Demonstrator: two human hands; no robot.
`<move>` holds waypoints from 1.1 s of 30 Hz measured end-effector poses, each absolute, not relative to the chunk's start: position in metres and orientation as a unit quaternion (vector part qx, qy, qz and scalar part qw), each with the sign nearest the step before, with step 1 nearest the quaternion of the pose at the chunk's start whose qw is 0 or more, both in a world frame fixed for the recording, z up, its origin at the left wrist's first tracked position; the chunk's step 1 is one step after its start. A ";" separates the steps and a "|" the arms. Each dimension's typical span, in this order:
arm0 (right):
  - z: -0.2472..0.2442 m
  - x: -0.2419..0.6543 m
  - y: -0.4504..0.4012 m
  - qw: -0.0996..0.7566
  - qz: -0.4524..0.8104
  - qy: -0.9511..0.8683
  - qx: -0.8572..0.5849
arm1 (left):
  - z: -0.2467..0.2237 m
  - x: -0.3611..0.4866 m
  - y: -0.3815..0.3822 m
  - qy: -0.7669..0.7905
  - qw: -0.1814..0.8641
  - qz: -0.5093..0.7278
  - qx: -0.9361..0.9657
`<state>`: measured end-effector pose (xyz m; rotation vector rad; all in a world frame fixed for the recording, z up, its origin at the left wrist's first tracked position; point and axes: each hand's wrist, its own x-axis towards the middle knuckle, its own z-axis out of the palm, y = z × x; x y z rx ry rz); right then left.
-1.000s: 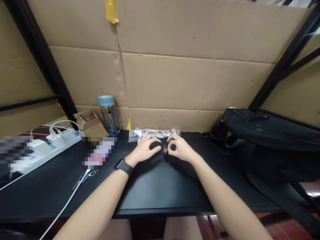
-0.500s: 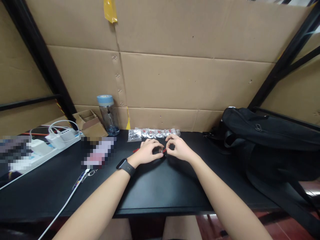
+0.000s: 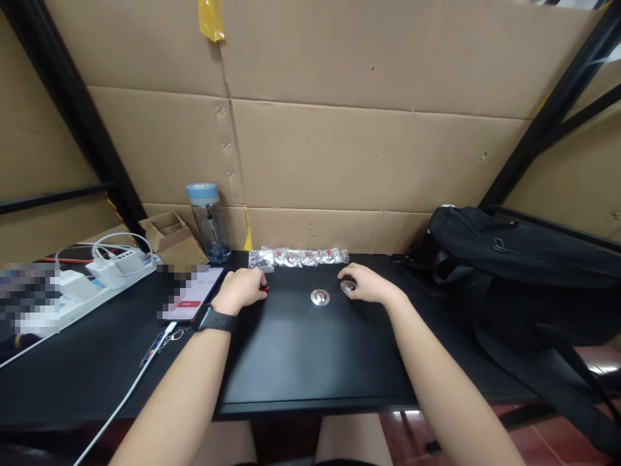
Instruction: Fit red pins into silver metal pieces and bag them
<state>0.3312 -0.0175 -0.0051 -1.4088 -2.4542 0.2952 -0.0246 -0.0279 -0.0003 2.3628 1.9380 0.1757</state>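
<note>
A shiny disc point(image 3: 320, 298) lay flat on the black table point(image 3: 310, 362), between the hands and nearer the right one. The right hand point(image 3: 366, 285) was narrow, thumb and fingers bent about a second disc point(image 3: 347, 285) and partly covering it; whether they gripped or merely touched it could not be told. The left hand point(image 3: 243, 288) was loosely curled, well apart from the flat disc, with a red piece point(image 3: 264, 289) at its fingertips. The hand hid most of that piece, so a firm hold could not be made out either.

Behind the discs, a row of shiny packets point(image 3: 310, 257) lay along the foot of the cardboard wall point(image 3: 315, 155). The left side was crowded. A phone point(image 3: 196, 294) lay just beside the left hand, and the watch point(image 3: 215, 320) overlapped its near corner. From the phone a white cable point(image 3: 130, 388) ran past a key tag point(image 3: 150, 351) toward the near edge. Beyond the phone stood a bottle point(image 3: 210, 226), with a tilted, open box point(image 3: 179, 243) beside it. Farther left was a white power strip point(image 3: 121, 285), partly blurred out. On the right, a black bag point(image 3: 509, 259) filled the table's side, well apart from the right hand, its strap point(image 3: 533, 382) trailing over the near edge.
</note>
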 end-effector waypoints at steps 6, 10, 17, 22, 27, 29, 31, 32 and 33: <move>-0.005 0.355 -0.011 0.101 0.175 -0.833 -0.515 | -0.006 -0.009 -0.027 0.593 0.027 0.073 0.801; -0.008 0.354 -0.007 0.090 0.194 -0.825 -0.524 | -0.010 0.005 -0.028 0.552 0.045 0.134 0.822; -0.011 0.351 -0.007 0.094 0.205 -0.810 -0.542 | -0.019 0.020 -0.022 0.520 0.081 0.206 0.825; -0.012 0.349 -0.007 0.100 0.188 -0.811 -0.544 | -0.023 0.013 -0.018 0.465 0.038 0.190 0.864; -0.012 0.345 -0.009 0.131 0.182 -0.836 -0.502 | -0.016 0.007 -0.019 0.447 0.050 0.189 0.873; -0.012 0.343 -0.010 0.134 0.200 -0.839 -0.487 | -0.015 0.005 -0.020 0.446 0.053 0.164 0.878; -0.011 0.341 -0.011 0.132 0.214 -0.837 -0.486 | -0.014 0.004 -0.020 0.449 0.062 0.139 0.881; -0.011 0.340 -0.011 0.130 0.218 -0.835 -0.488 | -0.015 0.004 -0.020 0.452 0.068 0.133 0.879; -0.011 0.339 -0.011 0.127 0.220 -0.834 -0.490 | -0.015 0.004 -0.020 0.455 0.075 0.129 0.878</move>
